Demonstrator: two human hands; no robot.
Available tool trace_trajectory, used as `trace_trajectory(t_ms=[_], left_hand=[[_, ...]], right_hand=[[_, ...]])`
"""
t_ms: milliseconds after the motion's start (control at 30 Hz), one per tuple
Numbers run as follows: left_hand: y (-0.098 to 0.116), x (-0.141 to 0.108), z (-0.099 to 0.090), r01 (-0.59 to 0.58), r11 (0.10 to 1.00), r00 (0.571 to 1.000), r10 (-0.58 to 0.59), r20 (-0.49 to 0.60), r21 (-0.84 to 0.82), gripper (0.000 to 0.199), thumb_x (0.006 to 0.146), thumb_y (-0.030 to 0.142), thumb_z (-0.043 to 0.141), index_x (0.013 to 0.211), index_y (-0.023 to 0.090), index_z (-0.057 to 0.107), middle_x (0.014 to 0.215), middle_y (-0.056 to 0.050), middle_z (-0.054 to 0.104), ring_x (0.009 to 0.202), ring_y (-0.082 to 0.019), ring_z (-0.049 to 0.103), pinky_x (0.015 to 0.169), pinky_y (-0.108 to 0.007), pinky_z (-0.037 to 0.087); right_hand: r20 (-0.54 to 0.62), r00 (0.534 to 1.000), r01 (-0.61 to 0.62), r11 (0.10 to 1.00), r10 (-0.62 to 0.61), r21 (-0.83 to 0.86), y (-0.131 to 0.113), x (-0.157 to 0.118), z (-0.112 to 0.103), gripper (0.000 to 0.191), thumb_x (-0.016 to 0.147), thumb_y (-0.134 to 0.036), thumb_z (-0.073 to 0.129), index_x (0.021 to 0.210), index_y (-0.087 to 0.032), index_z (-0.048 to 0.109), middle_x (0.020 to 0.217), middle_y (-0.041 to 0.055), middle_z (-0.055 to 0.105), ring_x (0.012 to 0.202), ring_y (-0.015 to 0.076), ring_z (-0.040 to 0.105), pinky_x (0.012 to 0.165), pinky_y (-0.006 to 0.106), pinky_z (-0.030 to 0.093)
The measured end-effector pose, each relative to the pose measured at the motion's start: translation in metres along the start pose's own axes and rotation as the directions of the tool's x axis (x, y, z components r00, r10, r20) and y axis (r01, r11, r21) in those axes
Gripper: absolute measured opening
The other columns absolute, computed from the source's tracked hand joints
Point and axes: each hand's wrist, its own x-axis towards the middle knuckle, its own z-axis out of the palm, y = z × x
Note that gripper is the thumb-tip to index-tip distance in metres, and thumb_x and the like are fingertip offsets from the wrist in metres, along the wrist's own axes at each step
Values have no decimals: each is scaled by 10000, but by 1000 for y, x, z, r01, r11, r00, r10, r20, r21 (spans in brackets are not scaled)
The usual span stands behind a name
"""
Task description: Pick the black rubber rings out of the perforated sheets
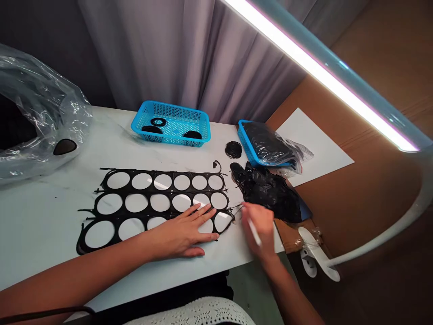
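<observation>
A thin black sheet [154, 189] with rows of round holes lies flat on the white table [122, 135]. My left hand [187, 230] rests on its right part, palm down with fingers spread. Just beyond the sheet's right edge, my right hand [260, 225] is closed round a white pen-like tool [254, 232]. By its fingertips, thin black strands run from the sheet's edge. A heap of black pieces [274, 194] lies beyond my right hand, and a small round black stack [233, 150] sits above the sheet.
A blue basket [171, 140] with black rings and discs stands at the back. Another blue basket [248, 144] holds a bagged black bundle [270, 142]. Clear plastic [43, 113] bulges at the left. A lit lamp [321, 72] hangs over the right side, its clamp [318, 257] at the table's edge.
</observation>
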Motion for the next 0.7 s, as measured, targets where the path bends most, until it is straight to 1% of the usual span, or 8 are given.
trace_trajectory(t_ms=[67, 100, 133, 200, 300, 400, 533, 700], left_hand=[[0, 1, -3, -6, 1000, 1000, 6, 7, 3, 533, 912, 428, 685, 1419, 353, 537, 1653, -98, 214, 1497, -398, 236, 1201, -559, 221], [1, 1, -6, -11, 1000, 1000, 11, 16, 13, 549, 907, 441, 691, 1425, 357, 529, 1652, -105, 216, 1494, -408, 237, 1195, -566, 229], [2, 0, -9, -15, 1000, 1000, 14, 27, 26, 571, 901, 451, 696, 1436, 361, 516, 1649, -113, 220, 1491, -414, 240, 1189, -572, 237], [4, -5, -17, -10, 999, 999, 7, 42, 54, 620, 894, 455, 705, 1463, 362, 478, 1642, -127, 237, 1488, -407, 257, 1187, -565, 246], [8, -24, -25, 13, 995, 998, -19, 54, 101, 594, 911, 433, 692, 1454, 312, 487, 1609, -147, 321, 1483, -350, 305, 1208, -528, 220], [10, -47, -21, 25, 989, 999, -31, 38, 148, 530, 933, 425, 664, 1417, 265, 522, 1570, -151, 396, 1472, -314, 343, 1226, -510, 175], [13, -65, -8, 65, 988, 998, -62, -28, 143, 564, 925, 380, 675, 1448, 277, 489, 1590, -130, 369, 1458, -302, 373, 1229, -466, 184], [20, -64, -2, 131, 984, 990, -124, -65, 122, 566, 938, 388, 650, 1465, 299, 460, 1594, -102, 371, 1460, -297, 371, 1228, -458, 177]], right_hand=[[-191, 960, -218, 974, 203, -61, 23, 18, -10, 243, 989, -287, 462, 835, -201, 630, 1016, 121, 751, 919, 272, 637, 831, 418, 399], [-214, 935, -294, 956, 284, -16, 30, 27, -15, 236, 975, -316, 475, 844, -203, 635, 987, 115, 751, 891, 270, 636, 808, 404, 408], [-195, 915, -349, 935, 354, 60, 32, 33, -19, 231, 959, -343, 492, 846, -205, 640, 955, 105, 751, 854, 262, 634, 778, 386, 420], [-24, 905, -403, 876, 424, 264, 24, 40, -20, 227, 929, -382, 534, 839, -209, 650, 910, 79, 748, 784, 234, 630, 714, 342, 437], [264, 893, -450, 754, 365, 479, -14, 38, -11, 224, 904, -395, 585, 821, -204, 667, 870, 56, 743, 722, 200, 613, 645, 297, 437], [423, 873, -463, 685, 243, 562, -55, 28, 1, 204, 906, -381, 593, 868, -199, 678, 859, 47, 732, 695, 182, 598, 616, 281, 436], [514, 849, -455, 662, 121, 595, -84, 14, 7, 177, 928, -359, 589, 891, -207, 672, 867, 47, 716, 776, 198, 630, 686, 302, 476], [528, 841, -458, 680, 123, 572, -87, 1, 10, 188, 944, -375, 589, 895, -215, 674, 893, 54, 710, 827, 216, 635, 717, 322, 481]])
